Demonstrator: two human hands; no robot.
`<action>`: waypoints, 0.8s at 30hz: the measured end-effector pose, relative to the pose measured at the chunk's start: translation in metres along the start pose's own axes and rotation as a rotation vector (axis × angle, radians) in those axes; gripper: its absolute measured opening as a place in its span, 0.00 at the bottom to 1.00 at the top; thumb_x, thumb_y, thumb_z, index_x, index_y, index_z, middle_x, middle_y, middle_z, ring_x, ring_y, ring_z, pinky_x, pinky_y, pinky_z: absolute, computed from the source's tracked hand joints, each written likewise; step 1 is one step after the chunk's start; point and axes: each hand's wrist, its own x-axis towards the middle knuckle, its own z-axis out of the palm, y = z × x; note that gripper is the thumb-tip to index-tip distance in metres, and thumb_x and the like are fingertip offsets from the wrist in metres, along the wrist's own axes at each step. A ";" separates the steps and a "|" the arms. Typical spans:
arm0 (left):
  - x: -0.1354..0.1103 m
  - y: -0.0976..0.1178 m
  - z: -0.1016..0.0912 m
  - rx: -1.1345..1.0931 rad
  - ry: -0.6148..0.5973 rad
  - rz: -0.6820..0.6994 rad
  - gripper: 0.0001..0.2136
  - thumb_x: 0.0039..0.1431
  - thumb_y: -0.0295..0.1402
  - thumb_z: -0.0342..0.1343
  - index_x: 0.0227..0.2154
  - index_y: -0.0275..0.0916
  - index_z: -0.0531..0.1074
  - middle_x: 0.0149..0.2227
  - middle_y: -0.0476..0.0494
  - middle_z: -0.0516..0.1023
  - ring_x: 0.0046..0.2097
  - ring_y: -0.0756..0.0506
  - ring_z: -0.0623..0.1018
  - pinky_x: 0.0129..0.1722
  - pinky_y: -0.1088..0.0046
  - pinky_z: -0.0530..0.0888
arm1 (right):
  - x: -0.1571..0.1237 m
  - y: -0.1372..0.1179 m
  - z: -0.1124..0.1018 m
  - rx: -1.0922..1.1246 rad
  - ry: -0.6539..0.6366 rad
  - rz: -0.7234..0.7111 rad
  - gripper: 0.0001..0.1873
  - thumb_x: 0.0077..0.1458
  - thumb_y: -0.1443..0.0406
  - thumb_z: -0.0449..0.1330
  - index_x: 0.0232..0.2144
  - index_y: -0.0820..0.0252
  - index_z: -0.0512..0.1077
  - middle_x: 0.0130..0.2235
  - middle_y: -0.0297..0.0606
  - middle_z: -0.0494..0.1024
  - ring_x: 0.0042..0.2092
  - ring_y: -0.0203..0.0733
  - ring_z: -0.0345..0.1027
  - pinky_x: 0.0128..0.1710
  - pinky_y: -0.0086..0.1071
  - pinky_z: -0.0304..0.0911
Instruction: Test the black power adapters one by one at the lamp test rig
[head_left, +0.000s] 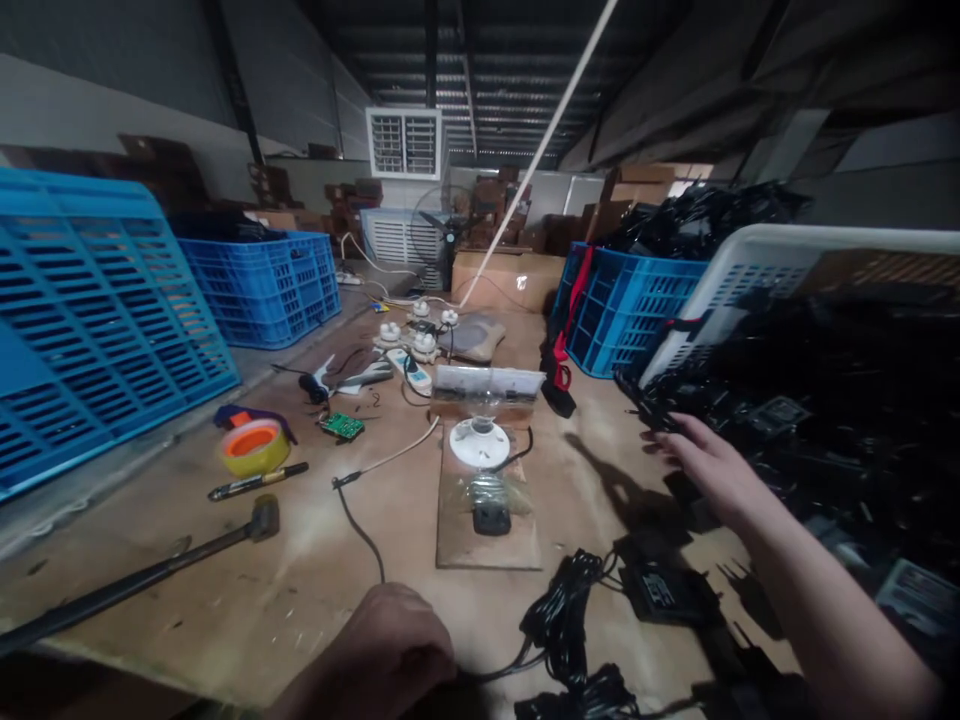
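Note:
My left hand (390,645) rests low on the wooden bench, curled closed around a black cable (510,665) that runs right to a coiled bundle of black cord (566,620). My right hand (709,465) reaches out to the right, fingers stretched flat, its tips at the edge of a heap of black power adapters (825,430) spilling from a tipped white crate (757,270). A black adapter (667,590) lies on the bench below that hand. In front sits a small board (487,535) with a white lamp socket (480,442) and a black plug.
Blue crates (97,320) (262,285) stand along the left, another blue crate (622,310) at the right. A hammer (142,575), a marker (259,481), an orange tape roll (253,445), a green circuit board (343,426) and a power strip (411,370) lie on the bench.

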 end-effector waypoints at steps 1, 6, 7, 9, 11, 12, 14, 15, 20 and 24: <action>0.000 -0.001 0.000 0.008 -0.009 0.002 0.08 0.63 0.29 0.56 0.30 0.43 0.78 0.28 0.53 0.83 0.32 0.48 0.80 0.38 0.73 0.65 | -0.011 -0.003 -0.002 0.066 -0.046 -0.043 0.23 0.66 0.65 0.46 0.59 0.65 0.67 0.47 0.49 0.81 0.46 0.42 0.78 0.43 0.28 0.68; 0.003 -0.003 0.001 0.068 -0.026 -0.006 0.11 0.66 0.35 0.57 0.30 0.42 0.80 0.28 0.50 0.83 0.31 0.47 0.79 0.37 0.71 0.65 | -0.079 -0.002 0.019 0.094 -0.511 -0.321 0.22 0.56 0.63 0.52 0.48 0.56 0.79 0.47 0.41 0.81 0.52 0.50 0.74 0.57 0.42 0.64; 0.003 -0.002 0.000 0.071 -0.028 -0.012 0.11 0.66 0.36 0.57 0.29 0.42 0.81 0.27 0.51 0.83 0.31 0.48 0.79 0.37 0.72 0.65 | -0.089 -0.002 0.023 0.039 -0.566 -0.352 0.22 0.54 0.64 0.51 0.45 0.55 0.81 0.47 0.41 0.81 0.52 0.51 0.73 0.58 0.44 0.63; 0.003 -0.001 -0.001 0.071 -0.036 -0.019 0.11 0.66 0.37 0.59 0.29 0.42 0.81 0.27 0.51 0.83 0.31 0.48 0.80 0.38 0.72 0.65 | -0.104 -0.007 0.027 -0.069 -0.552 -0.372 0.24 0.52 0.65 0.49 0.45 0.54 0.81 0.48 0.42 0.80 0.52 0.53 0.72 0.57 0.49 0.63; 0.003 0.001 -0.003 0.070 -0.052 -0.010 0.13 0.67 0.40 0.59 0.29 0.42 0.81 0.27 0.50 0.82 0.31 0.48 0.80 0.37 0.73 0.65 | -0.117 -0.021 0.030 -0.122 -0.479 -0.403 0.25 0.53 0.64 0.50 0.48 0.53 0.80 0.51 0.44 0.78 0.54 0.55 0.70 0.58 0.51 0.62; 0.003 0.001 -0.003 0.071 -0.055 -0.003 0.14 0.68 0.42 0.57 0.29 0.42 0.81 0.27 0.50 0.82 0.31 0.48 0.80 0.37 0.73 0.65 | -0.124 -0.031 0.034 -0.134 -0.473 -0.440 0.25 0.54 0.64 0.51 0.49 0.52 0.79 0.51 0.43 0.78 0.54 0.55 0.70 0.58 0.51 0.63; 0.003 0.001 -0.003 0.069 -0.048 0.006 0.20 0.70 0.48 0.52 0.29 0.43 0.82 0.26 0.49 0.82 0.30 0.48 0.79 0.36 0.72 0.65 | -0.141 -0.051 0.052 -0.169 -0.523 -0.518 0.23 0.56 0.65 0.53 0.51 0.51 0.78 0.50 0.42 0.79 0.52 0.53 0.71 0.55 0.48 0.66; 0.003 0.000 -0.002 0.064 -0.039 0.014 0.24 0.71 0.51 0.49 0.29 0.43 0.82 0.25 0.48 0.82 0.29 0.48 0.79 0.35 0.72 0.65 | -0.149 -0.060 0.066 -0.212 -0.558 -0.546 0.21 0.56 0.66 0.54 0.51 0.51 0.78 0.48 0.42 0.80 0.50 0.53 0.73 0.52 0.47 0.68; 0.002 -0.014 0.008 0.006 -0.029 0.088 0.33 0.70 0.59 0.38 0.31 0.45 0.83 0.23 0.46 0.82 0.28 0.47 0.78 0.36 0.70 0.66 | -0.170 -0.072 0.142 -0.443 -0.495 -0.604 0.18 0.48 0.72 0.65 0.43 0.58 0.80 0.38 0.44 0.82 0.40 0.56 0.78 0.42 0.42 0.73; -0.001 -0.021 0.007 -0.229 0.149 -0.087 0.31 0.65 0.64 0.43 0.34 0.43 0.80 0.28 0.48 0.79 0.30 0.48 0.74 0.32 0.75 0.65 | -0.164 -0.058 0.147 -0.011 -0.481 -0.606 0.13 0.62 0.70 0.56 0.41 0.51 0.78 0.37 0.32 0.83 0.38 0.40 0.79 0.39 0.25 0.70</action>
